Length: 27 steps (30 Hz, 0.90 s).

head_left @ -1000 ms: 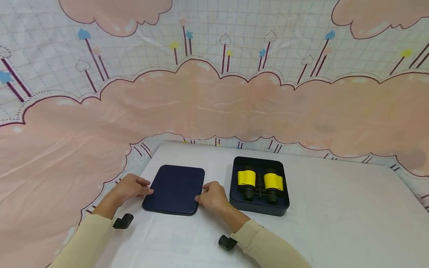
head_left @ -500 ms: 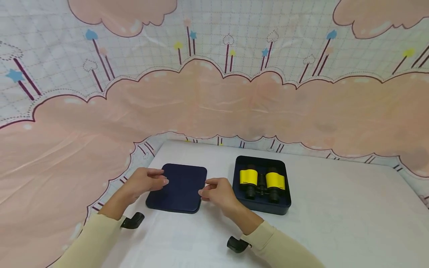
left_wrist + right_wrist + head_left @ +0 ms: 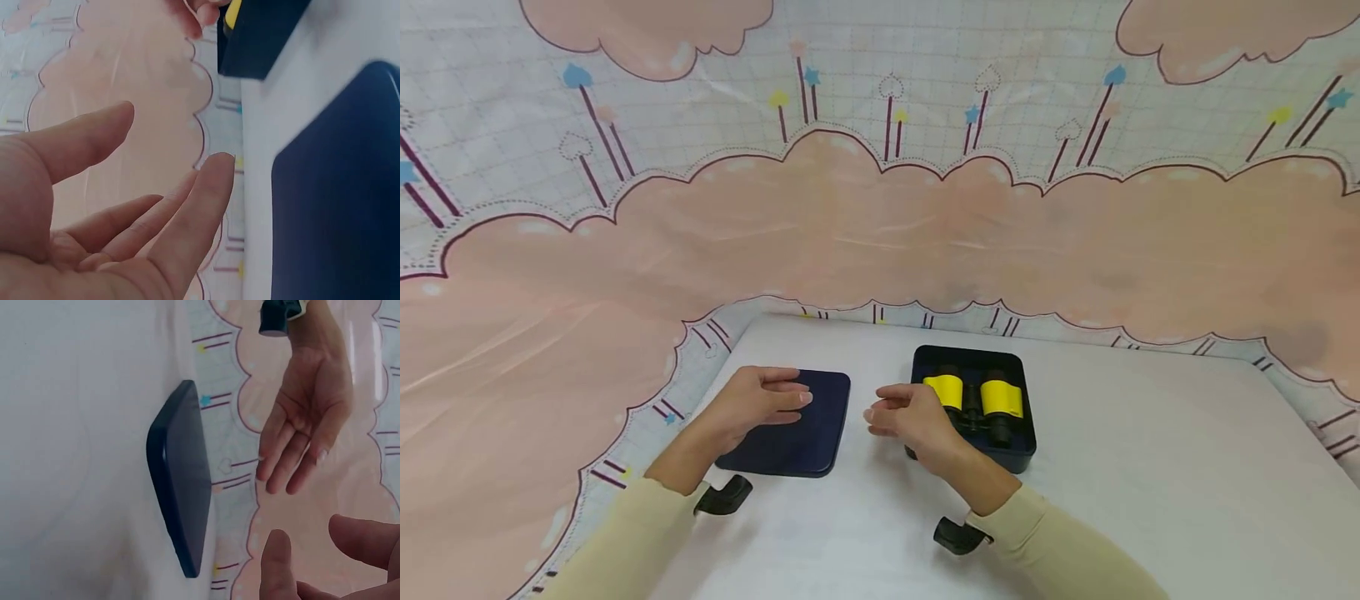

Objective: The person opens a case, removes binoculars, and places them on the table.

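Note:
A flat dark blue lid (image 3: 808,433) lies on the white table, left of a dark blue box (image 3: 1026,433). Inside the box sit black binoculars with yellow panels (image 3: 1002,398). The left hand (image 3: 748,408) hovers over the lid's left part, holding nothing; its thumb and fingers are apart in the left wrist view (image 3: 125,219). Between lid and box, the right hand (image 3: 925,425) is raised with relaxed fingers and nothing in them, hiding the box's lower left corner. The right wrist view shows the lid (image 3: 181,481) below both hands, touched by neither.
The white table (image 3: 1150,467) extends to the right of the box. Behind it and along its left side hangs a patterned pink and white cloth (image 3: 925,233). A black wrist device (image 3: 726,496) is at the left cuff, another (image 3: 958,536) at the right cuff.
Both hands have come off the lid's edges. The left hand has moved up and right over the lid, the right hand away to the right, in front of the box. Lid and box stay put.

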Available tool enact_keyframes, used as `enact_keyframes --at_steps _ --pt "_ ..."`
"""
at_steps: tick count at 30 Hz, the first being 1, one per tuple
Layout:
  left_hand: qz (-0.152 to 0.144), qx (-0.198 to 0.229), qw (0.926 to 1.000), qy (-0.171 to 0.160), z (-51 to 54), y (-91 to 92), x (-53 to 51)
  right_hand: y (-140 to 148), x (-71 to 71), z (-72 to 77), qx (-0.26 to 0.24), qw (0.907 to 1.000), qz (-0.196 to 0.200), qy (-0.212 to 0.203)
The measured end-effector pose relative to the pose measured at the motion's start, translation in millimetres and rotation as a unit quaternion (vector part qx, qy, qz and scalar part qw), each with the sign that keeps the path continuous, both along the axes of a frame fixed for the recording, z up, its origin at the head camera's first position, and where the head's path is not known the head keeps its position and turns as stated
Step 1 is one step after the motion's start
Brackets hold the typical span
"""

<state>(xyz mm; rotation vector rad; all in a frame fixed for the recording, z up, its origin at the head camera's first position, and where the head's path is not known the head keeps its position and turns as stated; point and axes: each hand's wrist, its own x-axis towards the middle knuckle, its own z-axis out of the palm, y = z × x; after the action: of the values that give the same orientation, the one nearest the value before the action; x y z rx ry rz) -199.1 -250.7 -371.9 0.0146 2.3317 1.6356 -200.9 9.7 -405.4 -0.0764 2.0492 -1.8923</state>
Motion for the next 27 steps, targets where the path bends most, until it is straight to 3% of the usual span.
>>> enact_keyframes --at_steps 12,16,27 --pt "-0.011 0.04 0.999 -0.018 5.7 44.7 -12.8 28.2 -3.4 10.1 0.018 0.9987 -0.037 0.029" --pt "-0.015 0.054 0.9982 -0.02 4.0 58.1 -18.1 35.7 -4.8 11.2 0.009 0.9988 -0.041 0.026" --pt "-0.012 0.039 0.9986 -0.033 -4.7 86.6 -31.9 54.6 -9.3 16.3 0.015 0.9982 -0.055 0.018"
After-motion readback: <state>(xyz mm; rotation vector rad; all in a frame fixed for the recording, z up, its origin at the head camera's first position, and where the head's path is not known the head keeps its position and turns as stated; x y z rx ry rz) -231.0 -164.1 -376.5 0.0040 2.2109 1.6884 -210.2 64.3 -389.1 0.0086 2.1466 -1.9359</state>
